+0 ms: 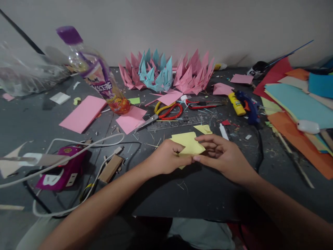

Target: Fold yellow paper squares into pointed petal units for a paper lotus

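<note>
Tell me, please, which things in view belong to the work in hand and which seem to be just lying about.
In the work:
yellow paper, in the left hand, right hand at its edge
perhaps the small yellow piece beyond

Apparently lying about:
bottle
scissors
glue stick
glue gun
cardboard

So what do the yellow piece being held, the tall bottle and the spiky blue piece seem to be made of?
Yellow piece: looks like matte paper, given its thin edges and dull surface.
Tall bottle: probably clear, glossy plastic, judging by the see-through upper wall and highlights; glass can't be ruled out.
Spiky blue piece: apparently matte folded paper, with flat facets and sharp creases.
</note>
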`<move>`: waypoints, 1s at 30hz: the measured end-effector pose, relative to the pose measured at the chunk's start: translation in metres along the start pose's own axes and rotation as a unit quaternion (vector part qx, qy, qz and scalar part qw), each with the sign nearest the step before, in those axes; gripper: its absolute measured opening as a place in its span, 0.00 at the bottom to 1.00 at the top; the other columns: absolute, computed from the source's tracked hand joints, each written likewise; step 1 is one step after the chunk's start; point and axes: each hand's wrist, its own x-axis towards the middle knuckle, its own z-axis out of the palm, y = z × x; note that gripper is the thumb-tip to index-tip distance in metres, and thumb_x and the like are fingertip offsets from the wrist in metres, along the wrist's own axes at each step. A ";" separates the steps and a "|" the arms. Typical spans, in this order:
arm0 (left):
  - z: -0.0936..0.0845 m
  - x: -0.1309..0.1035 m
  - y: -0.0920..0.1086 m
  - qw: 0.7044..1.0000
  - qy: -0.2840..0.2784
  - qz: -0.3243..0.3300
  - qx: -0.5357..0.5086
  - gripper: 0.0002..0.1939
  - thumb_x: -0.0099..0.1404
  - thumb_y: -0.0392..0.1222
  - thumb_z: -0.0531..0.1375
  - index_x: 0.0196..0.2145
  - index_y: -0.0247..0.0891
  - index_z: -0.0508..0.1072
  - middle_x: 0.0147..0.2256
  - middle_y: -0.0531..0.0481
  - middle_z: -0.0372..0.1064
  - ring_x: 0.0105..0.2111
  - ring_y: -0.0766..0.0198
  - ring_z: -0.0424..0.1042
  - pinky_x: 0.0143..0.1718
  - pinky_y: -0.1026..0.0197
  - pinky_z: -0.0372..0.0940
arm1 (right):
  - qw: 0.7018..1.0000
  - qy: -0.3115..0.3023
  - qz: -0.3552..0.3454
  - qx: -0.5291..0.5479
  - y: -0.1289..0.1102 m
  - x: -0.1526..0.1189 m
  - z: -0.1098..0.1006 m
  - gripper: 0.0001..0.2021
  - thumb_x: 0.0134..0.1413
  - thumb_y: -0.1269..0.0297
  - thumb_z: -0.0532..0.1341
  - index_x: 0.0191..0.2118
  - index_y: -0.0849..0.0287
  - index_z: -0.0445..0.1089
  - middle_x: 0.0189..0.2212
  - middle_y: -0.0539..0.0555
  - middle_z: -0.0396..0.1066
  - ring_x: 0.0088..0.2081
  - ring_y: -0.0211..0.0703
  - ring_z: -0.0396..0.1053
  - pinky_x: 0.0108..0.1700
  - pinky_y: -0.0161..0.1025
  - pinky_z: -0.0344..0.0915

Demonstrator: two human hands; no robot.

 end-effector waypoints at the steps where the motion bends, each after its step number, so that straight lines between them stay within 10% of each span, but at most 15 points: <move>1: 0.001 0.000 0.000 1.000 0.008 0.000 -0.007 0.20 0.56 0.43 0.57 0.12 0.33 0.58 0.14 0.59 0.48 0.17 0.75 0.48 0.17 0.70 0.44 | 1.000 0.005 0.006 0.002 0.000 0.000 0.001 0.18 0.38 0.61 0.67 0.39 0.58 0.69 0.28 0.51 0.73 0.29 0.40 0.72 0.31 0.36 0.70; 10: 0.005 -0.001 0.003 0.999 0.012 -0.041 -0.002 0.18 0.56 0.45 0.59 0.14 0.33 0.63 0.14 0.58 0.51 0.17 0.74 0.49 0.16 0.70 0.44 | 0.992 0.061 0.108 0.032 -0.011 0.001 -0.010 0.28 0.26 0.61 0.72 0.38 0.56 0.63 0.17 0.45 0.71 0.18 0.38 0.68 0.18 0.30 0.59; 16: 0.006 -0.006 -0.001 0.998 0.022 -0.008 0.067 0.20 0.59 0.42 0.57 0.12 0.33 0.60 0.13 0.59 0.49 0.15 0.75 0.48 0.14 0.69 0.42 | 0.952 0.272 -0.033 0.136 -0.016 0.012 -0.038 0.21 0.26 0.64 0.73 0.31 0.53 0.65 0.17 0.42 0.70 0.20 0.34 0.68 0.27 0.31 0.66; 19: 0.004 -0.005 -0.007 0.972 0.100 0.096 0.188 0.19 0.62 0.42 0.55 0.15 0.33 0.65 0.14 0.56 0.57 0.15 0.74 0.55 0.17 0.69 0.50 | 0.987 0.050 0.103 0.117 -0.008 0.014 -0.027 0.19 0.31 0.53 0.71 0.27 0.59 0.68 0.20 0.49 0.72 0.21 0.34 0.69 0.25 0.31 0.66; 22: -0.002 -0.003 -0.014 0.889 0.137 0.266 0.347 0.14 0.66 0.41 0.52 0.26 0.33 0.72 0.23 0.50 0.70 0.23 0.67 0.68 0.28 0.64 0.62 | 0.955 -0.138 0.231 0.125 0.000 0.013 -0.008 0.26 0.39 0.38 0.60 0.21 0.63 0.67 0.17 0.53 0.70 0.19 0.35 0.67 0.21 0.31 0.64; 26: -0.011 -0.005 -0.018 0.799 0.099 0.375 0.459 0.12 0.68 0.38 0.50 0.37 0.33 0.72 0.33 0.45 0.75 0.34 0.61 0.73 0.37 0.58 0.66 | 0.932 -0.197 0.268 0.146 0.004 0.010 0.004 0.20 0.42 0.46 0.63 0.23 0.62 0.66 0.17 0.50 0.68 0.19 0.33 0.66 0.22 0.30 0.63; 30: -0.017 -0.008 -0.015 0.815 0.088 0.369 0.438 0.13 0.64 0.44 0.53 0.40 0.34 0.71 0.36 0.46 0.75 0.38 0.58 0.72 0.45 0.54 0.63 | 0.956 -0.206 0.193 0.076 0.004 0.011 0.002 0.16 0.48 0.51 0.59 0.25 0.60 0.63 0.19 0.47 0.65 0.22 0.35 0.66 0.26 0.33 0.63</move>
